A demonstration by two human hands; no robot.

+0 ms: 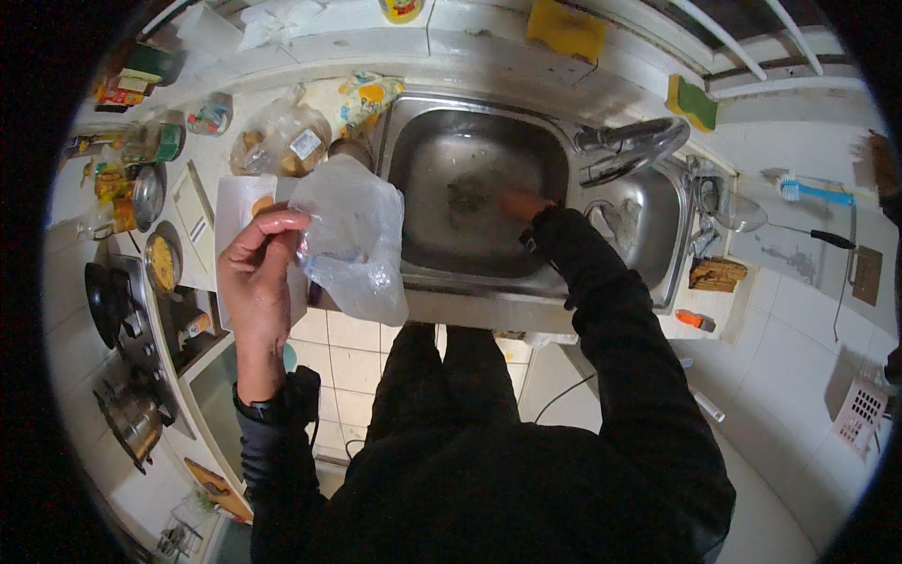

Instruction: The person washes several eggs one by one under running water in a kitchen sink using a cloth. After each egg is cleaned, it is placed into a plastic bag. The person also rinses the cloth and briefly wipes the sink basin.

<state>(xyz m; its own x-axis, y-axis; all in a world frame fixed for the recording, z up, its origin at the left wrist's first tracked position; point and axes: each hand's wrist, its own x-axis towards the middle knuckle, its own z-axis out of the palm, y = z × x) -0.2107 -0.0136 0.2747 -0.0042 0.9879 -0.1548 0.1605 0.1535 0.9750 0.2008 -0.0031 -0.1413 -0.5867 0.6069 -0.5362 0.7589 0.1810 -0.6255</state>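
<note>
My left hand (pixel 264 261) grips a crumpled clear plastic bag (pixel 359 247) by its edge, raised at the left side of the sink. Over the large steel sink basin (pixel 423 240) is my right hand (pixel 523 206), blurred and partly dark, so its fingers and anything in them cannot be made out. A dark clump of scraps (pixel 468 192) lies around the drain, just left of that hand. Behind the bag, a white board or tray (pixel 236 194) is partly covered by my left hand, with a small orange-brown thing (pixel 263 204) on it.
A curved faucet (pixel 634 151) stands between the large basin and a smaller one (pixel 652 225). Bagged food (pixel 282 144), a patterned yellow packet (pixel 366 99) and jars (pixel 148 194) occupy the left counter. A green-yellow sponge (pixel 693 103) and wire strainer (pixel 740 213) are at the right.
</note>
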